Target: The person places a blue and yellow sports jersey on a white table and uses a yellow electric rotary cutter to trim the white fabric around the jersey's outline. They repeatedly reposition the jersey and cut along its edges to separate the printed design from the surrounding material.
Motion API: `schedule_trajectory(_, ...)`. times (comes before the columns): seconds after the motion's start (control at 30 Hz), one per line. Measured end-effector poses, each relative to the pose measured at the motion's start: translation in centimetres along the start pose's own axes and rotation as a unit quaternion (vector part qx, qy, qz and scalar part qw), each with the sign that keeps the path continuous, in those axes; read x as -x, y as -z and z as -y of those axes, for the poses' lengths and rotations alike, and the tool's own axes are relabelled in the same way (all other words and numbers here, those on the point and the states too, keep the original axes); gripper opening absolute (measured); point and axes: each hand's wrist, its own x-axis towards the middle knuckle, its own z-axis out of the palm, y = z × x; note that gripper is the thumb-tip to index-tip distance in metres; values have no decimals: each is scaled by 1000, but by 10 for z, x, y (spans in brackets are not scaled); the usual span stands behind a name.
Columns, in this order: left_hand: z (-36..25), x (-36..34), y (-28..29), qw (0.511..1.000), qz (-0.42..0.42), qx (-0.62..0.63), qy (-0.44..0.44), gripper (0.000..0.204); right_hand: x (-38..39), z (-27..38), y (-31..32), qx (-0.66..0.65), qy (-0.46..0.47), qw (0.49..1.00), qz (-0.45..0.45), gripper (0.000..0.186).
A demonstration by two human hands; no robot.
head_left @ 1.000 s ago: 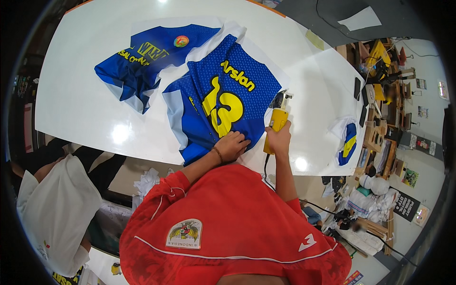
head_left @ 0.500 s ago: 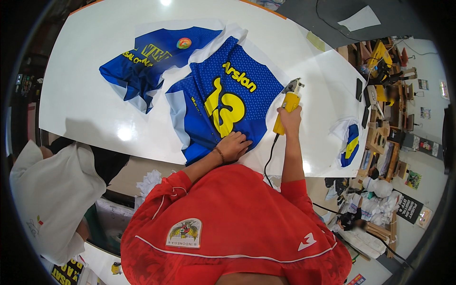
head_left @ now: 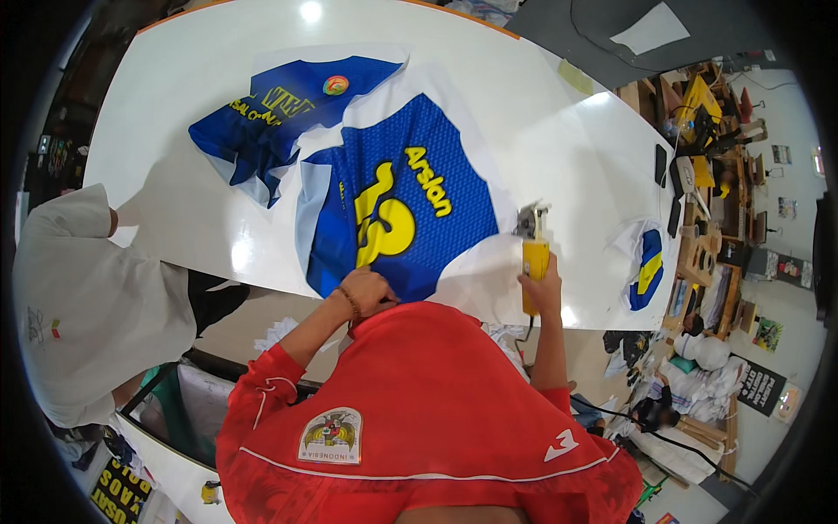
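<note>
A blue jersey panel (head_left: 436, 148) with yellow lettering and a large yellow number lies on the white table (head_left: 559, 131) in front of me. My left hand (head_left: 371, 291) is closed on its near edge, wearing a beaded bracelet. My right hand (head_left: 543, 284) grips a yellow electric fabric cutter (head_left: 535, 253) by its body. Its metal head (head_left: 530, 220) points away from me, just right of the panel and over a strip of white border fabric. A second blue panel (head_left: 305, 87) with a round badge lies crumpled to the far left.
A small blue, yellow and white fabric piece (head_left: 646, 269) lies at the table's right end. Another person in a white shirt (head_left: 105, 297) stands at the left edge. The cutter's dark cord (head_left: 522, 336) hangs over the near edge. Cluttered wooden shelving (head_left: 711, 201) stands to the right.
My left hand has pulled the number panel nearer and to the left, bunching its near edge. My right hand has drawn the cutter back toward me, away from the panel. The other person has shifted.
</note>
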Motion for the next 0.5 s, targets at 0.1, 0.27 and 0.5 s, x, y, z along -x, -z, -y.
schedule_trajectory(0.1, -5, 5, 26, 994, 89, -10, 64, 22, 43, -28, 5, 46, 9, 999, 6, 81)
schedule_trajectory(0.27, -16, -55, 20, 986, -156, 28, -60, 25, 91, -34, 7, 70, -27, 997, 17, 81)
schedule_trajectory(0.5, -43, -113, -19, 967, -215, -117, -76, 38, 108, -40, -11, 49, 2, 999, 16, 88)
